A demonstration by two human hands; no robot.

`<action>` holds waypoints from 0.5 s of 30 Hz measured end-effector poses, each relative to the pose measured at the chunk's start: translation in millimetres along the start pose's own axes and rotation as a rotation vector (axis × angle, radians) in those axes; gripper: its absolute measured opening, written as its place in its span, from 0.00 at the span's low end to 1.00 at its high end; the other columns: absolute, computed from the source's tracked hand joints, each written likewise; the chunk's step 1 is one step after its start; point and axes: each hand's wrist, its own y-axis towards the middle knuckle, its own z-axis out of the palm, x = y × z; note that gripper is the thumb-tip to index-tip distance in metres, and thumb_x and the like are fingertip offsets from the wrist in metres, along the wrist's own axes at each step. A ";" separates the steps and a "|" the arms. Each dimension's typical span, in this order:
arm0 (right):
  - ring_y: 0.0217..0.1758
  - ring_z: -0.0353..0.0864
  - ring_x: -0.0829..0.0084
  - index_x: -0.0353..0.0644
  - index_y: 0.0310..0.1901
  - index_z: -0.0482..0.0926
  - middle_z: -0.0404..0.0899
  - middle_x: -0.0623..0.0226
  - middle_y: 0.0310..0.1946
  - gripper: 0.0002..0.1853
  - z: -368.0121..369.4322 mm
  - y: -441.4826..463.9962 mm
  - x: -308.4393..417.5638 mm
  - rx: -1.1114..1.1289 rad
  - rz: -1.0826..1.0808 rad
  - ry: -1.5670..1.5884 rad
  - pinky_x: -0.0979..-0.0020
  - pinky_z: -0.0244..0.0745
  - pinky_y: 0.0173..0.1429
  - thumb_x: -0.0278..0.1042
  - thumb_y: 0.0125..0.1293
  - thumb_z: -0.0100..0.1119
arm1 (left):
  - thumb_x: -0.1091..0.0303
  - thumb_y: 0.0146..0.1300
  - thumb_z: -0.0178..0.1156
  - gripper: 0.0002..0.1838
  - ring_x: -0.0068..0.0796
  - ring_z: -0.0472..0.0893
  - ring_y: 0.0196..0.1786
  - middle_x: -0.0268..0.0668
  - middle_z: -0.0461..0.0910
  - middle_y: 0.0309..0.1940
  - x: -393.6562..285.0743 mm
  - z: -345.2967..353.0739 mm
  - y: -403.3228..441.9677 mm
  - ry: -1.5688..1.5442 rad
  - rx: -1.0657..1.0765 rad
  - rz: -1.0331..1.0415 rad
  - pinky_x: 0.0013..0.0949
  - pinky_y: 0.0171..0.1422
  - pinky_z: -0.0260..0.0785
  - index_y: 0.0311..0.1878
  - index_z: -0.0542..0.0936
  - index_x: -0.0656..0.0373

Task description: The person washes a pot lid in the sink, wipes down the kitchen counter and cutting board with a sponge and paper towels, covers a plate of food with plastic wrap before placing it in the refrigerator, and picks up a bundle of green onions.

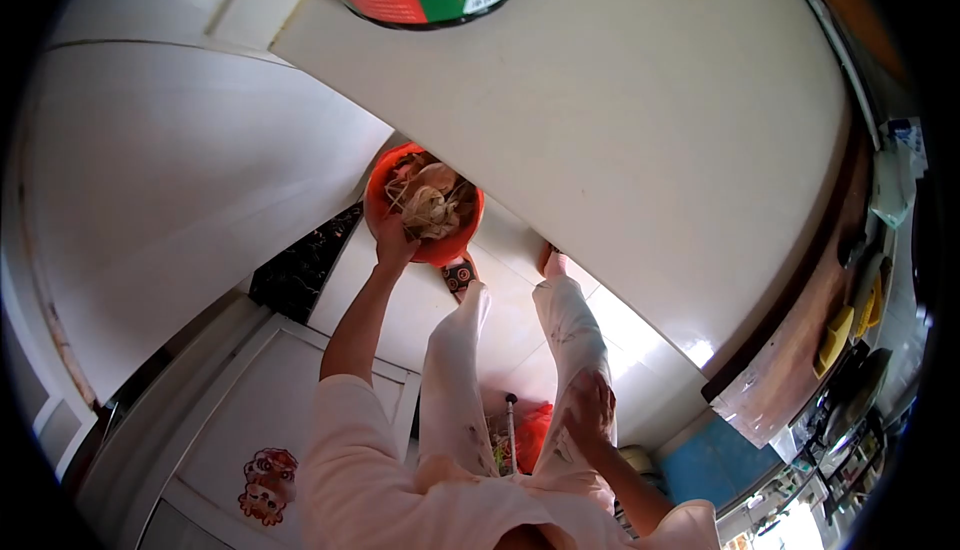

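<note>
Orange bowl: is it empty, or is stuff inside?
Not empty: pale, dry-looking bits show inside the orange bowl, by the left hand at its rim.

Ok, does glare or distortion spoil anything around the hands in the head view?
Head view: fisheye distortion bends the outer edges and blackens the corners; glare whitens the floor beside the right leg, clear of both hands; the left hand at the rim of the orange basin reads well, while the right hand looks darker.

Left hand point(396, 242) on an orange-red basin point(448, 249), right hand point(588, 411) against stained pale trousers point(455, 350).
</note>
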 end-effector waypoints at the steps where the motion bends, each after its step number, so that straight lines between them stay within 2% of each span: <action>1: 0.69 0.54 0.51 0.44 0.49 0.75 0.62 0.56 0.63 0.23 -0.4 -0.2 -0.2 -0.003 -0.013 0.001 0.51 0.52 0.69 0.31 0.47 0.62 | 0.73 0.40 0.70 0.35 0.49 0.71 0.57 0.47 0.72 0.51 -9.7 -4.2 -6.0 0.007 -0.148 0.031 0.42 0.66 0.62 0.56 0.69 0.63; 3: 0.69 0.54 0.51 0.44 0.50 0.75 0.61 0.56 0.64 0.24 -0.8 -2.7 -1.6 -0.011 -0.036 -0.002 0.51 0.52 0.69 0.31 0.47 0.62 | 0.78 0.36 0.70 0.28 0.48 0.72 0.53 0.45 0.76 0.42 -25.8 2.3 -20.1 0.017 -0.442 0.096 0.42 0.64 0.62 0.47 0.76 0.63; 4: 0.69 0.53 0.51 0.44 0.51 0.74 0.60 0.55 0.64 0.25 0.5 -5.7 -2.9 -0.006 -0.036 0.000 0.51 0.51 0.69 0.31 0.47 0.62 | 0.76 0.41 0.68 0.22 0.49 0.74 0.49 0.46 0.76 0.41 -35.6 0.2 -23.7 0.053 -0.535 0.124 0.42 0.59 0.65 0.44 0.77 0.61; 7: 0.69 0.54 0.48 0.43 0.54 0.72 0.59 0.53 0.65 0.28 1.9 -10.5 -4.4 -0.037 -0.045 0.008 0.49 0.52 0.68 0.33 0.48 0.62 | 0.73 0.44 0.67 0.12 0.48 0.75 0.43 0.44 0.76 0.35 -63.6 -23.8 -48.9 -0.039 -0.640 0.352 0.43 0.52 0.67 0.35 0.79 0.61; 9: 0.67 0.55 0.43 0.43 0.55 0.71 0.58 0.50 0.64 0.29 -0.5 -13.7 1.2 -0.097 -0.062 0.025 0.45 0.53 0.66 0.35 0.48 0.62 | 0.69 0.45 0.67 0.09 0.47 0.75 0.37 0.42 0.75 0.28 -77.1 -35.4 -71.8 -0.079 -0.506 0.257 0.45 0.44 0.67 0.26 0.78 0.61; 11: 0.67 0.54 0.42 0.45 0.58 0.69 0.55 0.49 0.66 0.30 -1.5 -20.4 2.8 -0.012 -0.015 -0.037 0.44 0.54 0.65 0.39 0.50 0.62 | 0.61 0.47 0.68 0.12 0.46 0.73 0.32 0.40 0.73 0.22 -86.7 -36.0 -113.2 0.006 -0.453 0.156 0.47 0.40 0.66 0.23 0.78 0.58; 12: 0.67 0.54 0.41 0.45 0.59 0.68 0.54 0.49 0.67 0.31 -2.2 -23.8 2.5 0.028 0.009 -0.069 0.43 0.55 0.65 0.41 0.51 0.61 | 0.56 0.48 0.68 0.14 0.46 0.74 0.36 0.40 0.75 0.27 -75.5 -24.8 -137.6 0.045 -0.333 0.116 0.48 0.41 0.67 0.25 0.79 0.57; 13: 0.66 0.56 0.43 0.46 0.58 0.70 0.58 0.50 0.65 0.30 0.8 -28.1 -0.9 0.027 -0.004 -0.085 0.45 0.58 0.63 0.43 0.52 0.61 | 0.51 0.49 0.67 0.17 0.45 0.74 0.39 0.40 0.76 0.31 -63.3 -11.6 -165.2 0.082 -0.215 0.076 0.48 0.42 0.69 0.27 0.80 0.55; 14: 0.65 0.59 0.46 0.46 0.57 0.71 0.61 0.50 0.63 0.28 5.7 -32.6 -6.5 0.025 -0.012 -0.102 0.47 0.60 0.62 0.45 0.53 0.60 | 0.42 0.47 0.66 0.26 0.47 0.72 0.53 0.43 0.74 0.48 -61.5 -3.9 -198.3 0.183 -0.062 -0.039 0.50 0.52 0.69 0.41 0.80 0.51; 15: 0.64 0.62 0.48 0.46 0.56 0.72 0.65 0.51 0.61 0.27 0.8 -38.1 -6.1 0.022 -0.018 -0.119 0.48 0.63 0.61 0.46 0.55 0.60 | 0.35 0.43 0.66 0.41 0.50 0.63 0.65 0.48 0.65 0.61 -28.3 31.0 -224.6 0.213 0.077 -0.086 0.54 0.61 0.64 0.58 0.72 0.50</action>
